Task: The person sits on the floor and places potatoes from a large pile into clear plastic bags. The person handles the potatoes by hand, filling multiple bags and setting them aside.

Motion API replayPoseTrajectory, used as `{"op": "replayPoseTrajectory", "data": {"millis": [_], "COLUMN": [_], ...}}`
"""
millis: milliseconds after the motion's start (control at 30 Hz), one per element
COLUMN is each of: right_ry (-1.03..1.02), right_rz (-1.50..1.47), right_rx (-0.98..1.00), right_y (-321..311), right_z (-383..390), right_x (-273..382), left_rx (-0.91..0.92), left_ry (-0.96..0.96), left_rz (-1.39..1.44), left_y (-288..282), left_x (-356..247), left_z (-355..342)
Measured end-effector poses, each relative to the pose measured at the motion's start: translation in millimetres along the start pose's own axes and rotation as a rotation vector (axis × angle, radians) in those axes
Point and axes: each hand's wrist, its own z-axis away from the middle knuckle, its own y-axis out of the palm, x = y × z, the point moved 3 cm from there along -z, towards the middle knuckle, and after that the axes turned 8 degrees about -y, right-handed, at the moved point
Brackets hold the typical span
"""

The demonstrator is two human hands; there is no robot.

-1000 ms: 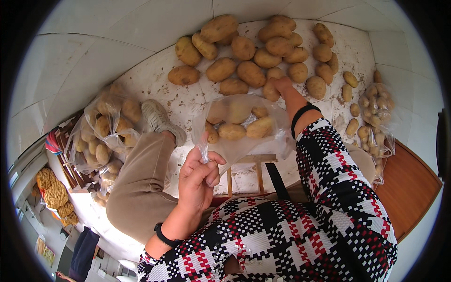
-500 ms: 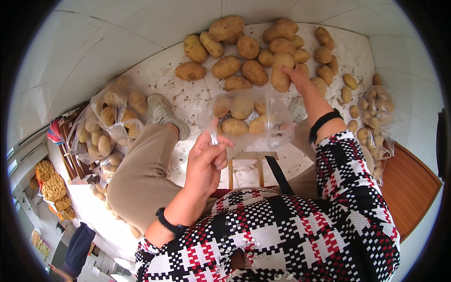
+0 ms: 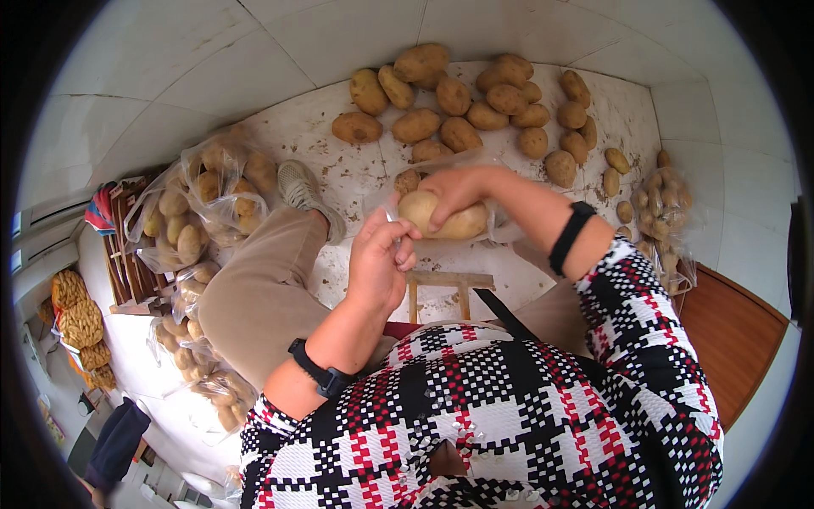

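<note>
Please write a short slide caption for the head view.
Right hand lowers a potato into a clear plastic bag held by the left hand.

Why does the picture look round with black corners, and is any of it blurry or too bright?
Head view: a fisheye lens gives the round frame and black rim, and bends the floor tile lines near the edge. Light is soft and even, shadows faint. The right hand on a potato and the left hand look sharp; the clear bag shows slight sheen; the far left edge is washed out.
</note>
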Motion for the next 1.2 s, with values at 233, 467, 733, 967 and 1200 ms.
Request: {"op": "replayPoseTrajectory", "data": {"millis": [233,467,733,967,1200], "right_ry": [0.158,-0.065,-0.302,0.281,0.522], "right_rz": [0.463,0.700,-0.315,0.127,0.269], "right_rx": [-0.046,-0.282,-0.406,-0.924,-0.831], "right_y": [59.3,63.4,-40.3,-134.5,-156.5], "right_z": [-73.9,-64.1,17.8,20.6,-53.1], "right_x": [-46.1,-43.4,-22.9,-118.3,-172.9], "left_rx": [-0.008,0.005,0.012,0.031,0.089], "left_ry": [-0.092,-0.111,-0.129,-0.147,-0.162], "left_rz": [-0.033,-0.107,-0.071,-0.099,-0.086], "left_y": [-0.4,2.2,2.5,1.7,-3.5], "left_x": [2.6,2.5,0.4,-2.8,-13.2], "left_z": [4.9,6.6,6.3,5.5,1.5]}}
